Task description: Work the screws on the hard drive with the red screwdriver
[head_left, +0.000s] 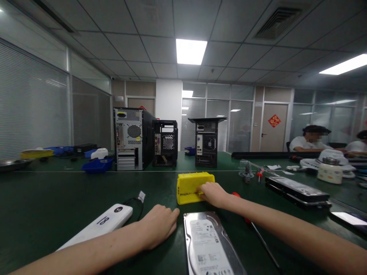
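Note:
A hard drive (205,244) lies label up on the green table directly in front of me. To its left, my left hand (159,226) rests with curled fingers close to the drive's edge; its palm is hidden. Beyond the drive sits a yellow bin (186,181), with a line of small dark bits in it that look like screws. My right hand (213,193) reaches into the bin with fingers pinched together among those bits. What the fingertips hold, if anything, is hidden. Under my right forearm lies a screwdriver (265,244) with a red handle.
A white power bank (100,225) marked 18 lies at left with a cable. Three computer cases (149,137) stand at the back. Stacked drives (298,190), a phone (351,221) and a cream jar (329,170) are on the right. A person (309,141) sits farther off.

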The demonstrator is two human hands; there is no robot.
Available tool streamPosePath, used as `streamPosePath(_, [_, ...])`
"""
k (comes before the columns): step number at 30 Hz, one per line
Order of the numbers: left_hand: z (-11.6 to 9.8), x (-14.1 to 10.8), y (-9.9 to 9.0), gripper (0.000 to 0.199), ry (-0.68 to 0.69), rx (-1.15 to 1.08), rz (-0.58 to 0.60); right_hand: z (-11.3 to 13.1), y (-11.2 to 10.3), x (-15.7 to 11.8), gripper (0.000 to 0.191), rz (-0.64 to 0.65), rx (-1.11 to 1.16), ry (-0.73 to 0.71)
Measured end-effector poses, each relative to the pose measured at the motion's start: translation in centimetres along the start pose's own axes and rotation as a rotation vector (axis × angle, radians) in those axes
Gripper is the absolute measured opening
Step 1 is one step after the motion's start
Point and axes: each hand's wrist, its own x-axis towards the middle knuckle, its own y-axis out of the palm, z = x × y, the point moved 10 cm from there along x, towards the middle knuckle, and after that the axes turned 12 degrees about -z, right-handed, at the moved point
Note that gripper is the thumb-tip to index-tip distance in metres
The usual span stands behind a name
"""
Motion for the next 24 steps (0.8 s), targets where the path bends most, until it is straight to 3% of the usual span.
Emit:
streamPosePath(10, [-0.1,-0.1,-0.3,0.025,0.004,0.006,-0.012,0.5,-0.2,-0.1,0.026,-0.024,0.028,0.035])
streamPosePath(16, [0.1,0.1,0.2,0.026,0.012,0.006,-0.023,-0.2,-0.2,-0.2,0.022,-0.03,0.182,0.092])
streamPosePath(20, [0.3,0.1,0.1,0.027,0.013,-0.016,-0.044,-0.3,0.2,-0.2,0.026,0.075,0.41,0.113])
streamPosePath(24, [0.3,0.1,-0.1,0.028,0.015,-0.033,-0.056,1.8,-0.8,-1.6,0.036,0.197,0.661,0.072])
